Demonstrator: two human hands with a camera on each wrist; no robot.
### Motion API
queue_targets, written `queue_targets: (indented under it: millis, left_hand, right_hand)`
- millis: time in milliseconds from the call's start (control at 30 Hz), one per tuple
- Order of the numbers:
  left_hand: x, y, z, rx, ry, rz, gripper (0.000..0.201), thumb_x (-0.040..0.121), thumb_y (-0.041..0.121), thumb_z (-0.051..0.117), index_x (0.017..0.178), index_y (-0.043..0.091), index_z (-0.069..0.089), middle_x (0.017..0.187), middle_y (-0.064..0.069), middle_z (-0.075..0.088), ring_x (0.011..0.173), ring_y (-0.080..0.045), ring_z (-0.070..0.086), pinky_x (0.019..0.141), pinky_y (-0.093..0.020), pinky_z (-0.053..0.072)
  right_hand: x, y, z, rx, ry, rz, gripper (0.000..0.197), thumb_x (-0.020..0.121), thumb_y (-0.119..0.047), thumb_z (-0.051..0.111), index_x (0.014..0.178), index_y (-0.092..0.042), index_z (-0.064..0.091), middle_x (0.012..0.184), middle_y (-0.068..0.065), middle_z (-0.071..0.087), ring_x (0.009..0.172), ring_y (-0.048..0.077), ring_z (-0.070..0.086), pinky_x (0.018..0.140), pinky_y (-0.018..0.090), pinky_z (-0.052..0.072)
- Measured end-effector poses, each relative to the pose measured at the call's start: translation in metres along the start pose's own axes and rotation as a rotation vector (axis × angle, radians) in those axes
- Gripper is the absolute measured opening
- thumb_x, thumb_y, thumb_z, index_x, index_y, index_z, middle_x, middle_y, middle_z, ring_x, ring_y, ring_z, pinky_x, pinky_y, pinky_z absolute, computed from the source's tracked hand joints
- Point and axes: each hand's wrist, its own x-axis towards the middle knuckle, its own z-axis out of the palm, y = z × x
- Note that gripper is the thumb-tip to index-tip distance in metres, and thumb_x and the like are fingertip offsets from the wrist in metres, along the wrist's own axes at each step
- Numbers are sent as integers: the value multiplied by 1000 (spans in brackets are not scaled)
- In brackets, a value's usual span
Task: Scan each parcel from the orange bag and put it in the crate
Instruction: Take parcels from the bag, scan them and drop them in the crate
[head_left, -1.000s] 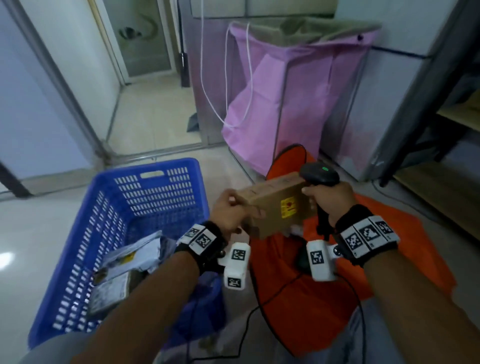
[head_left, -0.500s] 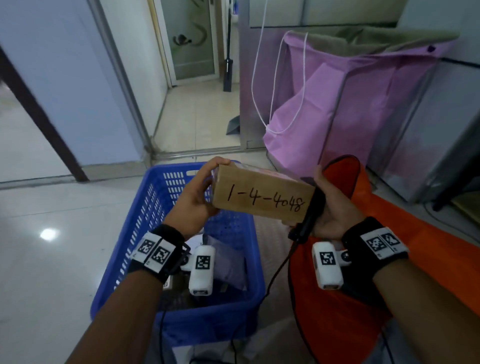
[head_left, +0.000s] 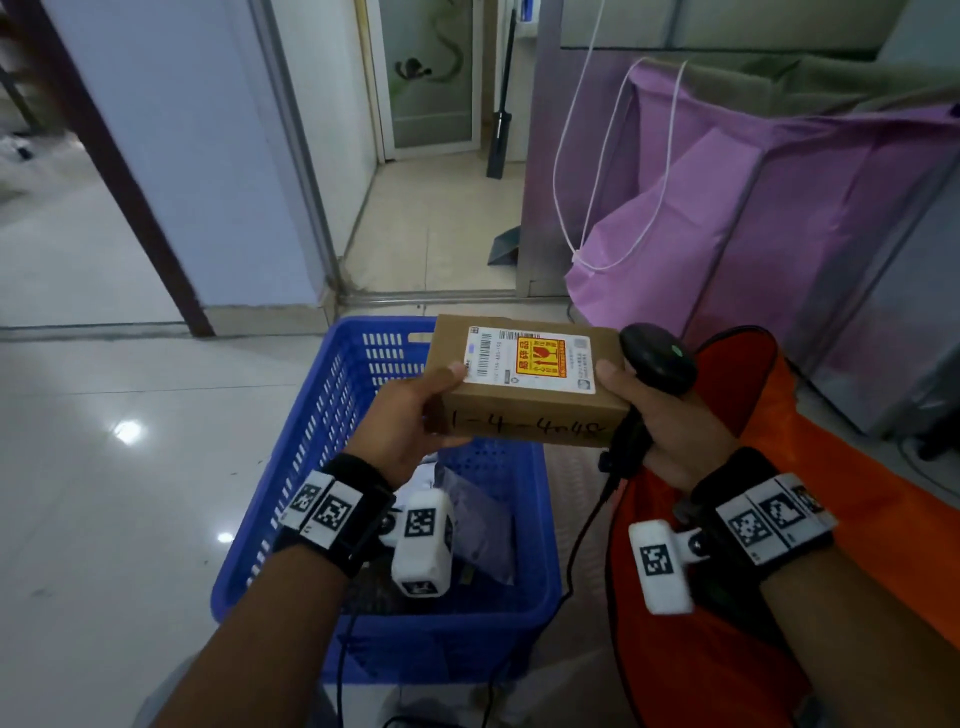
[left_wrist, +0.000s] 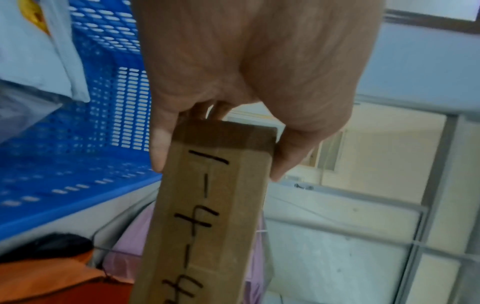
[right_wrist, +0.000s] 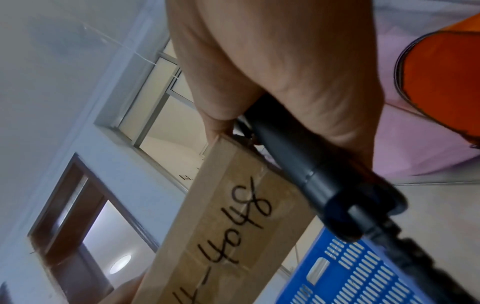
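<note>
A brown cardboard parcel (head_left: 524, 415) with "1-4-4048" written on its side and a shipping label on top hangs level above the blue crate (head_left: 332, 415). My left hand (head_left: 410, 415) grips its left end, thumb on top and fingers underneath (left_wrist: 158, 148). My right hand (head_left: 660, 421) grips the black scanner (head_left: 657, 358) by its handle (right_wrist: 311, 174), and its thumb presses on the parcel's right end (right_wrist: 228, 216). The orange bag (head_left: 727, 649) lies on the floor to the right, under my right forearm.
Several flat parcels (head_left: 478, 519) lie in the crate. The scanner cable (head_left: 582, 535) hangs down between crate and bag. A purple sack (head_left: 779, 234) with a white cord stands behind. Glossy tiled floor (head_left: 130, 493) spreads to the left, and a doorway lies beyond.
The parcel has moved left from over the orange bag to above the crate and turned so that its label faces up. Both hands keep their grips.
</note>
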Motion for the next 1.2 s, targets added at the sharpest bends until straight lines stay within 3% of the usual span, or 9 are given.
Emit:
queue_targets:
  millis: [100,200,333,467,533,667,933,1100,1200]
  left_hand:
    - [5,2,-6,3,108,12,40,84,22,75,118,1,68,113,-18,75,104,-33,70,90,-50,58]
    - [12,0,-12,127,267,129,38,75,16,79,103,-7,69,104,-25,75,83,-31,71,65,-35,53]
    - [14,-2,-16,252,293,138,38,69,12,80,98,-9,70,98,-26,75,80,-35,73,60,-30,51]
    - [14,-4,-12,329,268,123,27,79,-5,73,104,-12,65,88,-17,72,53,-12,65,42,-15,45]
    - [15,-5,-12,364,272,124,29,78,-5,74,105,-12,64,86,-14,66,61,-14,61,44,-16,45]
    - [17,-5,-14,409,279,124,34,78,-3,75,107,-15,61,90,-16,63,65,-16,58,46,-16,44]
    - [21,-7,-17,387,288,124,39,77,-4,76,112,-11,61,107,-22,69,89,-29,68,64,-28,49]
    - [20,-8,-20,376,285,115,40,78,-4,75,115,-7,60,110,-21,70,97,-34,69,67,-30,50]
    - [19,-7,-21,391,306,104,37,79,-5,74,113,-9,61,102,-17,69,78,-23,66,54,-22,47]
  right_hand:
    - [0,4,-4,-224,122,-20,23,87,-26,77,101,-8,73,89,14,76,83,29,74,80,42,58]
    - [-4,2,-9,-561,189,-79,14,83,-20,79,87,-11,70,68,9,64,61,18,61,63,34,53]
    - [-22,-5,-6,-842,-178,-180,10,84,-23,79,86,-16,73,71,3,73,68,15,70,66,34,57]
    - [-35,-1,3,-956,-349,-198,19,83,-35,80,96,-23,75,77,-4,76,75,5,72,68,25,58]
    - [-38,0,8,-977,-406,-199,20,82,-39,80,91,-22,75,76,3,75,74,12,72,70,32,59]
    - [-42,-2,8,-963,-451,-217,28,86,-24,78,66,-35,62,51,-17,62,51,-3,58,53,11,41]
    - [-47,-11,5,-958,-526,-208,20,89,-21,75,77,-31,64,52,-21,60,53,-6,57,55,8,40]
    - [-51,-12,0,-1007,-546,-197,10,88,-29,77,84,-23,70,63,-8,67,60,0,60,59,14,44]
    - [-49,-10,-7,-1027,-525,-195,24,87,-34,77,90,-12,70,75,11,70,73,23,66,65,30,50]
